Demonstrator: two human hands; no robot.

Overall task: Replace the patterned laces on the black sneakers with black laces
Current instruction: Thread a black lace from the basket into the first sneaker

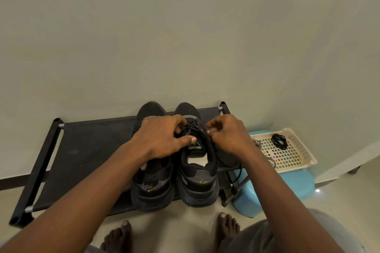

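Bare feet (227, 226) are planted on the floor before a low black shoe rack (86, 146), on which the two black sneakers are stood side by side, heels toward the camera. The right-hand sneaker (197, 170) is steadied by the left hand (162, 137), whose fingers are curved over its laced front while the thumb is pressed on the tongue. A black lace (194, 127) is already crossed through this sneaker's eyelets, and a strand of it is pinched between the fingertips of the right hand (228, 135); a loose end is trailed over the rack's edge.

Lacing of this sneaker is judged to be nearly finished, with tightening or tying left. The left-hand sneaker (153, 183) is largely hidden by the forearm, so its lacing cannot be told.

Beside the rack, a cream basket (286, 129) is set on a blue stool (287, 183). Patterned laces (256, 142) are seen in it, so removal is judged done. A coiled black lace (278, 140) lies there too, probably still to be threaded.
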